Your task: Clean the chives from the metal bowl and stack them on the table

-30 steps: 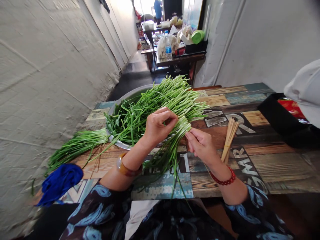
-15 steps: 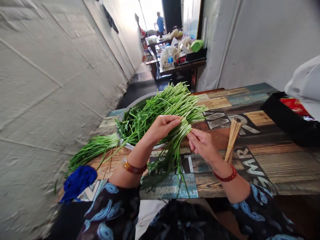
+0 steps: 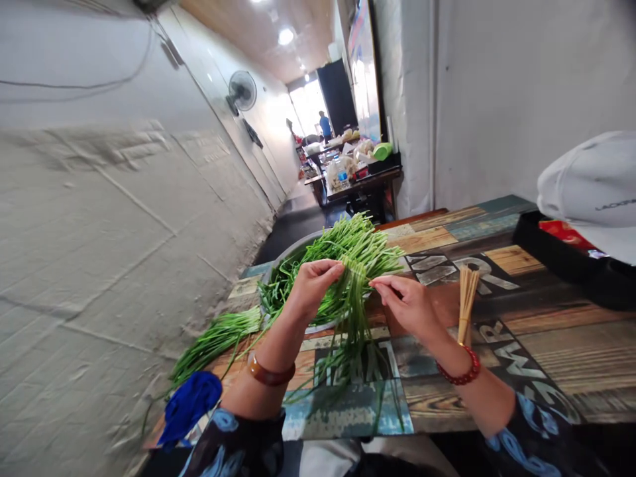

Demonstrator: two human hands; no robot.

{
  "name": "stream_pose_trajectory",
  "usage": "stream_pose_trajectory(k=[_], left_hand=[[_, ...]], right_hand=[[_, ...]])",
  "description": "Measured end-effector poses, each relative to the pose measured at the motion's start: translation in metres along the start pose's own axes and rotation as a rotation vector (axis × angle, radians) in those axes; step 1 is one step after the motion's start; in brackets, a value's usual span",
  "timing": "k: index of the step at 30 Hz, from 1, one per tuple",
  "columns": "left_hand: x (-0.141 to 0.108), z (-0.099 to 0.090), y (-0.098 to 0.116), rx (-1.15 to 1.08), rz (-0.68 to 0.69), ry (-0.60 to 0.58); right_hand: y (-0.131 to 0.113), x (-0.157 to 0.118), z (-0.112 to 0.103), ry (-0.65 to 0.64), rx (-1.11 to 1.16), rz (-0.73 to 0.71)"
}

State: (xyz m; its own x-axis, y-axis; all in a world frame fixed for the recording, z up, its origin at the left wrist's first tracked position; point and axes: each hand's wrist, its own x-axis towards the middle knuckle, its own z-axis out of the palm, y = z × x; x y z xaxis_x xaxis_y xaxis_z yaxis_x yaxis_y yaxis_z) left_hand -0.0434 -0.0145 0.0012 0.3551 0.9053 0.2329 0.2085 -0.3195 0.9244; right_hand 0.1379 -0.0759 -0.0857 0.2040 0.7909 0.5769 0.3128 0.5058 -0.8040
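Between my hands a bunch of green stalks [image 3: 356, 298] hangs with its leafy ends down over the table. My left hand [image 3: 318, 281] pinches the pale top of this bunch from the left. At its right side, my right hand [image 3: 405, 301] has thumb and forefinger pressed together at the bunch's edge. Behind them a metal basin [image 3: 291, 250] holds a big heap of green stalks [image 3: 368, 242]. Another pile of stalks [image 3: 216, 344] lies left of the basin. A bundle of thin wooden sticks [image 3: 467, 301] is on the table beyond my right wrist.
The patterned wooden table [image 3: 561, 351] runs to the right. A blue cloth [image 3: 191, 407] lies at its left front corner. A white cap [image 3: 591, 192] rests over a black box [image 3: 546, 248] at right. Farther back are a cluttered table, a wall fan [image 3: 242, 91] and a person [image 3: 324, 126].
The view has tilted up, so the table sits lower. The held bunch now hangs straighter down, its pale ends still between my hands.
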Motion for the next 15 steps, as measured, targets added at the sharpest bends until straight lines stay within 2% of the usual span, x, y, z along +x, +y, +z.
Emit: stream_pose_trajectory(k=[3, 6, 10, 12, 15], left_hand=[[-0.01, -0.015, 0.029, -0.046, 0.064, 0.027], [-0.023, -0.035, 0.064, -0.111, 0.148, 0.015], [-0.042, -0.06, 0.103, -0.191, 0.264, -0.116], [-0.05, -0.07, 0.117, -0.189, 0.3, -0.177], [-0.066, -0.081, 0.132, -0.212, 0.291, -0.207]], right_hand=[[-0.033, 0.022, -0.009, -0.027, -0.044, -0.152], [-0.074, 0.046, -0.02, -0.12, -0.067, -0.318], [-0.133, 0.072, -0.027, -0.177, -0.142, -0.539], [-0.161, 0.079, -0.026, -0.182, -0.181, -0.601], [-0.195, 0.084, -0.019, -0.197, -0.216, -0.679]])
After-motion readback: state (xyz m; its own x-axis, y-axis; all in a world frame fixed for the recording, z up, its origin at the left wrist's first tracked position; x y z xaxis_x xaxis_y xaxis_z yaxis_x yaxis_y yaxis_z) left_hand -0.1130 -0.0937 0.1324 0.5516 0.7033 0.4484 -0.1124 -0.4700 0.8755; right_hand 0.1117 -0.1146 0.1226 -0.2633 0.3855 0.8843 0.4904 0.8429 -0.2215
